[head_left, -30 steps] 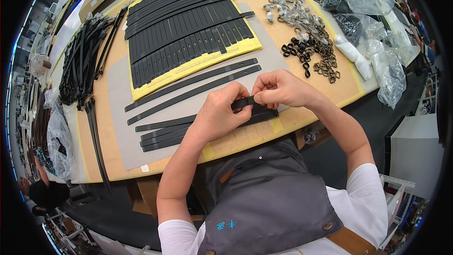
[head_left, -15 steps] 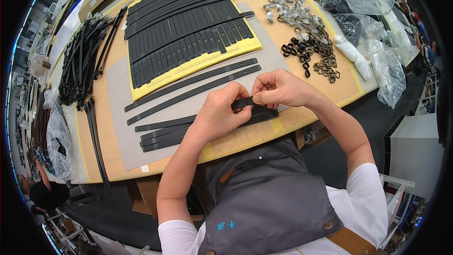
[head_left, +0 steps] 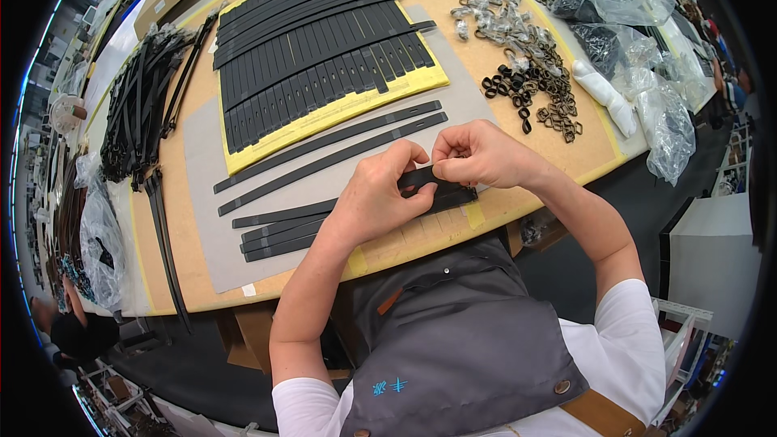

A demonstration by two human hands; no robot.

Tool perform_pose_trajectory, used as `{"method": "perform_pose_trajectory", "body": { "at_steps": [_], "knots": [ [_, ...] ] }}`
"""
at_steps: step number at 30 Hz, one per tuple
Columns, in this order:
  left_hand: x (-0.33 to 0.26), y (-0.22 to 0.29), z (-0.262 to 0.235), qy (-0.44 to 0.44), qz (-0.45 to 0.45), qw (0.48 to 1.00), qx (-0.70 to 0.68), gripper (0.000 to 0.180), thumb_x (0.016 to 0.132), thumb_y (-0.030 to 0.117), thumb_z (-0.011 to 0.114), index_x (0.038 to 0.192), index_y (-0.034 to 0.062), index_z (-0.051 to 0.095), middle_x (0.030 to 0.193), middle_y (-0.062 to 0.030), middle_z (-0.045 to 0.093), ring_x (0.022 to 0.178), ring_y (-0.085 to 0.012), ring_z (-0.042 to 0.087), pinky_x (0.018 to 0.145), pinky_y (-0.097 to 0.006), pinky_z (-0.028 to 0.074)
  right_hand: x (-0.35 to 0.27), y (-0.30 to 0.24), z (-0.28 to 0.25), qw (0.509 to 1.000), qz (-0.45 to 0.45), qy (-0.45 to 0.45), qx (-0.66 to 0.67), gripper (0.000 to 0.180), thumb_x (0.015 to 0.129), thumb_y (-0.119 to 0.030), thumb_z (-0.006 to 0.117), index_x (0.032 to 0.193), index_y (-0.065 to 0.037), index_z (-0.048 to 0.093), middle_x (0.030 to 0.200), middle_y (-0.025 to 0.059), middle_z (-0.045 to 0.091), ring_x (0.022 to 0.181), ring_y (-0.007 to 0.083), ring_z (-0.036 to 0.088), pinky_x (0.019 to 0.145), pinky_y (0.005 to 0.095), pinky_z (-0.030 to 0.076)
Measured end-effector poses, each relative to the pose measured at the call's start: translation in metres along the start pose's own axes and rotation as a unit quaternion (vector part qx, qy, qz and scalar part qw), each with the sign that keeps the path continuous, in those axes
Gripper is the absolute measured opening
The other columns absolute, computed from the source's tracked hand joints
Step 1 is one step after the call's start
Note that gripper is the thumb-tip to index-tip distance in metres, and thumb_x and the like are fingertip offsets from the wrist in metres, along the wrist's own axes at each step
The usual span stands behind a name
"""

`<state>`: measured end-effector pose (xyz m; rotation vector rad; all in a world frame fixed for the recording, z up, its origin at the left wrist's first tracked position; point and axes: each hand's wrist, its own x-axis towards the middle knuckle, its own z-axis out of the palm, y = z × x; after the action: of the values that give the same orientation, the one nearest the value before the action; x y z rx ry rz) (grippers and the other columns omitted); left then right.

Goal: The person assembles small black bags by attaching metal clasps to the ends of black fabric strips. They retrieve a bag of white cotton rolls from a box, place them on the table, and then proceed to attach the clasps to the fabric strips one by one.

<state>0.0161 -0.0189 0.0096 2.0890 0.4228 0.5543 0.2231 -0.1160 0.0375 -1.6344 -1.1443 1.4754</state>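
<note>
Near the table's front edge, a black strap (head_left: 416, 179) runs between my two hands. My left hand (head_left: 379, 196) holds it, the index finger curled over one side and the thumb along the other. The strap's end meets my right hand (head_left: 483, 157), whose thumb and fingertips are pinched together; a small brownish bit shows among those fingers, too small to name. Under and beside my left hand lie several more black straps (head_left: 279, 241), partly hidden by the hand and wrist. Two separate slotted straps (head_left: 332, 150) rest just beyond, on a grey sheet (head_left: 202, 142).
Farther back, a yellow board (head_left: 429, 81) carries rows of black straps (head_left: 303, 57). A bundle of black straps (head_left: 137, 105) lies at left. Metal rings and clasps (head_left: 534, 73) are heaped at right, near a white wrapped roll (head_left: 603, 97) and clear plastic bags (head_left: 664, 113).
My left fingers and thumb have shifted slightly on the strap, and its end has turned a little between my hands. My right fingertips have moved slightly; the loose straps lie almost as before.
</note>
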Motion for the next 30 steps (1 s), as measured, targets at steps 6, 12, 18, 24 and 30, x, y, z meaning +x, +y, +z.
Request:
{"method": "perform_pose_trajectory", "body": {
  "at_steps": [6, 12, 18, 24, 30],
  "knots": [
    [-0.002, -0.007, 0.004, 0.028, 0.048, 0.998, 0.015, 0.023, 0.079, 0.003, 0.082, 0.096, -0.0001, 0.067, 0.083, -0.0073, 0.07, 0.069, -0.0124, 0.066, 0.06, -0.026, 0.054, 0.002, 0.003, 0.003, 0.998, -0.043, 0.022, -0.046, 0.016, 0.086, -0.018, 0.071, 0.084, -0.003, 0.069, 0.074, -0.0018, 0.064, 0.069, 0.0063, 0.055, 0.061, 0.0269, 0.046],
    [-0.003, -0.003, 0.002, 0.013, 0.066, 0.997, 0.027, 0.024, 0.081, 0.003, 0.08, 0.1, 0.0011, 0.065, 0.087, -0.012, 0.071, 0.073, -0.0246, 0.073, 0.065, -0.033, 0.06, 0.003, 0.003, 0.002, 0.998, -0.035, 0.005, -0.047, 0.013, 0.088, -0.015, 0.073, 0.089, -0.003, 0.069, 0.078, -0.0051, 0.062, 0.072, 0.0043, 0.051, 0.064, 0.0246, 0.042],
    [-0.003, -0.003, 0.004, 0.029, 0.08, 0.996, 0.038, 0.02, 0.078, 0.002, 0.079, 0.094, 0.0013, 0.066, 0.083, -0.0096, 0.07, 0.069, -0.0191, 0.068, 0.065, -0.029, 0.056, 0.002, -0.004, -0.004, 0.992, -0.028, -0.066, -0.108, 0.025, 0.1, -0.028, 0.073, 0.097, -0.003, 0.071, 0.082, -0.0051, 0.063, 0.074, 0.0048, 0.05, 0.065, 0.0248, 0.042],
    [-0.003, -0.008, 0.004, 0.02, 0.066, 0.997, -0.043, 0.025, 0.083, 0.001, 0.077, 0.103, 0.0011, 0.063, 0.091, -0.0091, 0.074, 0.078, -0.0198, 0.074, 0.063, -0.033, 0.057, 0.004, 0.003, 0.001, 0.995, -0.056, -0.079, -0.025, 0.031, 0.101, -0.033, 0.072, 0.094, -0.003, 0.072, 0.075, -0.0041, 0.06, 0.072, 0.0061, 0.049, 0.065, 0.0279, 0.043],
    [-0.003, -0.003, 0.0, -0.01, 0.058, 0.991, -0.124, 0.028, 0.084, -0.007, 0.07, 0.11, -0.0028, 0.06, 0.102, -0.0084, 0.071, 0.095, -0.0114, 0.069, 0.091, -0.028, 0.057, 0.008, 0.017, 0.017, 0.991, -0.129, -0.006, 0.039, 0.023, 0.095, -0.019, 0.07, 0.079, -0.002, 0.069, 0.072, -0.0071, 0.055, 0.071, 0.0028, 0.045, 0.063, 0.0258, 0.04]
  ]
}}
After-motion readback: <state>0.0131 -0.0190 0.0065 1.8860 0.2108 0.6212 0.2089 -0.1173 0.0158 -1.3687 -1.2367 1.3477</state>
